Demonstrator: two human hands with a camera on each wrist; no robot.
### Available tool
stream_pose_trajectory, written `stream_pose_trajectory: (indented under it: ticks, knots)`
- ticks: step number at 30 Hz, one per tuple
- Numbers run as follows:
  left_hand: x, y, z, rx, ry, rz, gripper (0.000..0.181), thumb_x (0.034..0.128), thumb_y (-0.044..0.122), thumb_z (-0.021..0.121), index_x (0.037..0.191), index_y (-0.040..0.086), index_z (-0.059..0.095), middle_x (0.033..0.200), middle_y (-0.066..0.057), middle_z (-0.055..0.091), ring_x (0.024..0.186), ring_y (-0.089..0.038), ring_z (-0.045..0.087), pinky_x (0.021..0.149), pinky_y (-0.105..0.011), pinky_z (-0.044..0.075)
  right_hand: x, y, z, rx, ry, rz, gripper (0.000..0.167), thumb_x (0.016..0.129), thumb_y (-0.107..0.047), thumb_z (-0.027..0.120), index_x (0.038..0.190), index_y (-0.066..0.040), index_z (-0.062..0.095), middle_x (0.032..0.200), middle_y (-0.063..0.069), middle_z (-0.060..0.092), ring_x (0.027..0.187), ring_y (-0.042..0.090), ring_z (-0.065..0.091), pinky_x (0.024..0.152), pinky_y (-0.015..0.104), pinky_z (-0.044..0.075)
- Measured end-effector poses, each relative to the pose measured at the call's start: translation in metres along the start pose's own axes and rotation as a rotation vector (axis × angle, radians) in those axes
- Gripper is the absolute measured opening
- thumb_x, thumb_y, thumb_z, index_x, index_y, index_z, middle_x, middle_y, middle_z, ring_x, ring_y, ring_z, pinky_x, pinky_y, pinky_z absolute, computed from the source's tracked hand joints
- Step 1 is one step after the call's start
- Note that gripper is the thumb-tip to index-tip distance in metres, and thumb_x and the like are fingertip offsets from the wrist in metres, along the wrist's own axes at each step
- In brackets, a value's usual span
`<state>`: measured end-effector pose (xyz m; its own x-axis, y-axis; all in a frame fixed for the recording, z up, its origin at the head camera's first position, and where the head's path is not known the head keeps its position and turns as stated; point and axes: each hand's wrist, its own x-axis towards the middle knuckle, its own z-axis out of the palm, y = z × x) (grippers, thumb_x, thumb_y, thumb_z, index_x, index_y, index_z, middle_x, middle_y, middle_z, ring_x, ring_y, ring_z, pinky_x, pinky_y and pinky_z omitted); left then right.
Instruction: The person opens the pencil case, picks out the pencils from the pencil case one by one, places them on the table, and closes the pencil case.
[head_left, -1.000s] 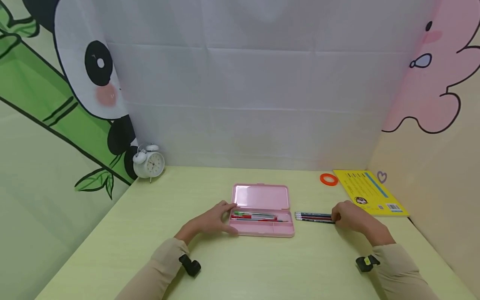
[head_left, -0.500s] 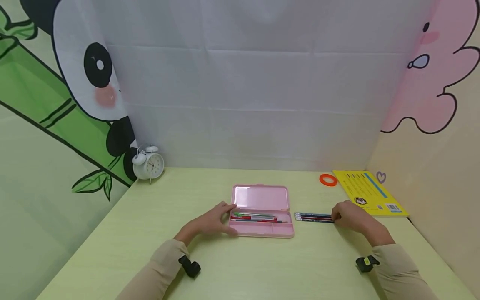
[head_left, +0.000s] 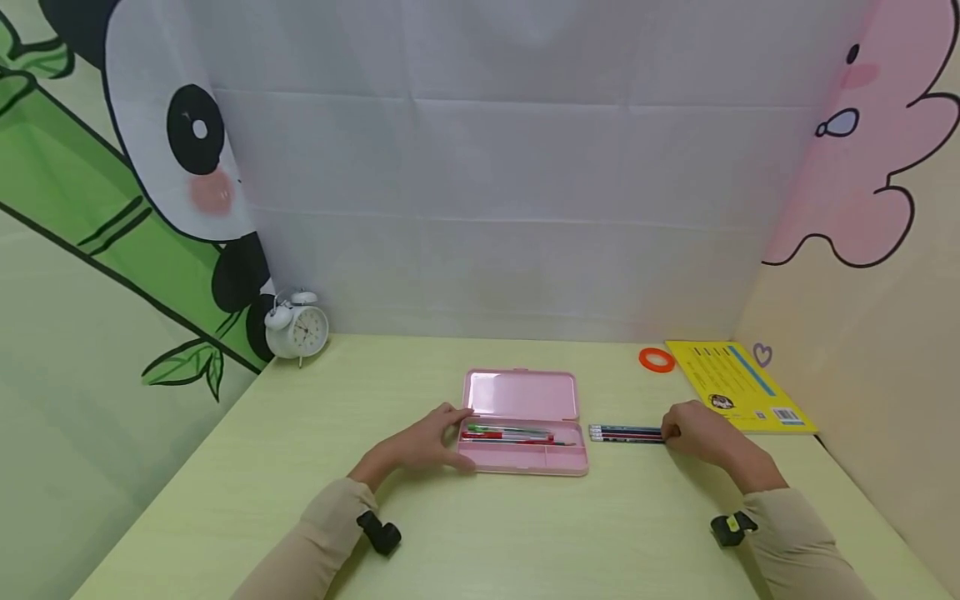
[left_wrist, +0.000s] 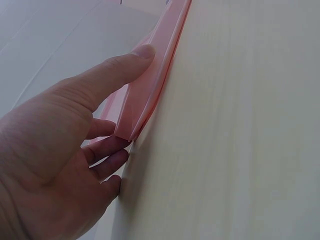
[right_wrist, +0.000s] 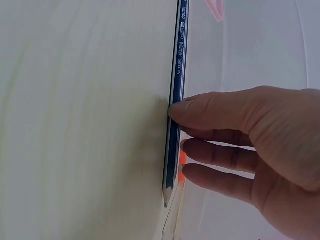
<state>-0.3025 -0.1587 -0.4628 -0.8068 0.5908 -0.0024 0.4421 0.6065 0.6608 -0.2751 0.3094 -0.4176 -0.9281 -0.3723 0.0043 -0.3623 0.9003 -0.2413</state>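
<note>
Left grip [head_left: 423,439]: I have it grasping the left end of the case, thumb against the near side and the other fingers around the end.
Case [head_left: 517,457]: pink, on the tabletop [head_left: 450,550] between my two hands, with its length running left to right.
Lid [head_left: 521,393]: swung open, on the far side of the case.
Pens [head_left: 504,433]: lying in the case's far compartment, green and red among them.
Right grip [head_left: 701,431]: I have it pinching the pencils near their right end; in the right wrist view the thumb presses one dark blue barrel.
Pencils [head_left: 624,434]: a close row on the tabletop, just right of the case and apart from it; the sharpened tip I can make out points right, past my thumb.
Book [head_left: 738,385]: yellow, lying flat at the far right, beyond my right grip.
Ring [head_left: 657,368]: orange, just left of the book; I cannot tell whether they touch.
Clock [head_left: 306,331]: white, standing at the far left corner, well apart from the case.
</note>
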Motion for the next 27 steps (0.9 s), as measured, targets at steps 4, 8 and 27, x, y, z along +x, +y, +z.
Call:
stream_pose_trajectory:
  ticks: [4,8,27]
  knots:
    - [-0.0003,0.0002,-0.0001,0.000,0.005,0.001,0.097,0.0763,0.051,0.083,0.154,0.012,0.039,0.122,0.001,0.044,0.116,-0.019,0.043,0.099,-0.044,0.040,0.0006,0.0003,0.0001,-0.010,0.008,-0.018,0.011,0.084,0.001,0.075,0.087,-0.010,0.078,0.082,-0.002,0.066,0.074,0.018,0.053,0.072,0.036,0.052]
    - [-0.0010,0.0019,-0.0007,-0.007,0.007,-0.001,0.099,0.0758,0.051,0.083,0.154,0.010,0.039,0.122,0.001,0.045,0.115,-0.020,0.043,0.099,-0.045,0.040,0.0009,0.0010,0.0019,-0.015,0.016,-0.019,0.012,0.085,0.000,0.074,0.084,-0.011,0.077,0.081,-0.003,0.065,0.073,0.017,0.052,0.072,0.036,0.052]
    - [-0.0017,0.0029,-0.0004,-0.009,0.008,-0.014,0.100,0.0752,0.051,0.083,0.154,0.010,0.038,0.122,0.001,0.045,0.116,-0.020,0.044,0.101,-0.046,0.039,-0.0001,0.0054,0.0000,0.015,-0.010,0.016,0.008,0.087,-0.002,0.073,0.089,-0.009,0.077,0.081,-0.004,0.064,0.075,0.017,0.053,0.072,0.034,0.051]
